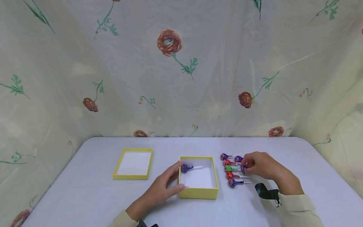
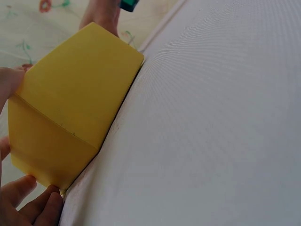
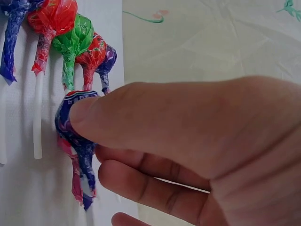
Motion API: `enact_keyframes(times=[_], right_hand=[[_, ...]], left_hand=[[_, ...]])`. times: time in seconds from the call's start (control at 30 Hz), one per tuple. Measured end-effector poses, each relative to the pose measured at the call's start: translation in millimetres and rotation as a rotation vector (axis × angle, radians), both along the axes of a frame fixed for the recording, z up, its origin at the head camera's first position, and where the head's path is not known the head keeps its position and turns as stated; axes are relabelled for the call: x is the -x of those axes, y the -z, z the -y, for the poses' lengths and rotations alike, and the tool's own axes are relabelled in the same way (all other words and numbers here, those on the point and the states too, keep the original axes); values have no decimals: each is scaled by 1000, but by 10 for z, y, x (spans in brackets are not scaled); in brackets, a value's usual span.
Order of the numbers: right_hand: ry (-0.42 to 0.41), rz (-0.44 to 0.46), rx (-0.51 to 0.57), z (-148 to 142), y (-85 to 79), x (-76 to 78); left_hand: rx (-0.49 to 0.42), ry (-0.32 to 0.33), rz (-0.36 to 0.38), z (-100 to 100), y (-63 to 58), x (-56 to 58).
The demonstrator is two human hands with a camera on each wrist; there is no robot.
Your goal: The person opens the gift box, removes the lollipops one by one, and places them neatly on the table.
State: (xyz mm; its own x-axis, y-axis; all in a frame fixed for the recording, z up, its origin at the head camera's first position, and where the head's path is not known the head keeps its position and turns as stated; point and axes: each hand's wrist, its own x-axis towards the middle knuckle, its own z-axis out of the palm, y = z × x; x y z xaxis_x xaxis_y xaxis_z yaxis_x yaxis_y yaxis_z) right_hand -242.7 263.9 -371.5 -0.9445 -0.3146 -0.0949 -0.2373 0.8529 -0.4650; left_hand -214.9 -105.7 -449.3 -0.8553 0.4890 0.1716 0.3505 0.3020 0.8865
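Note:
My left hand (image 1: 160, 189) holds the open yellow box (image 1: 198, 193) at its left side, thumb by the front corner and fingers along the left wall. Inside the box lies a purple-wrapped lollipop (image 1: 185, 168), its white stick pointing right. With thumb and fingers my right hand (image 1: 263, 165) pinches another purple lollipop (image 3: 66, 120) by its head, just right of a row of lollipops. That row has a green lollipop (image 1: 228, 168), a red lollipop (image 1: 230, 175) and others in red and purple. One more purple lollipop (image 1: 239, 159) lies near the right fingertips.
A shallow yellow-rimmed lid (image 1: 131, 177) with a white inside lies left of the box. Everything stands on a table with a white cloth (image 1: 93, 189). Behind it hangs a flowered curtain (image 1: 210, 104).

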Motion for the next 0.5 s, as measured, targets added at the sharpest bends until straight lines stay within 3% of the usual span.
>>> enact_keyframes(times=[0.5], right_hand=[[1, 42, -14, 25, 9, -1]], left_hand=[[11, -8, 1, 0, 0, -8]])
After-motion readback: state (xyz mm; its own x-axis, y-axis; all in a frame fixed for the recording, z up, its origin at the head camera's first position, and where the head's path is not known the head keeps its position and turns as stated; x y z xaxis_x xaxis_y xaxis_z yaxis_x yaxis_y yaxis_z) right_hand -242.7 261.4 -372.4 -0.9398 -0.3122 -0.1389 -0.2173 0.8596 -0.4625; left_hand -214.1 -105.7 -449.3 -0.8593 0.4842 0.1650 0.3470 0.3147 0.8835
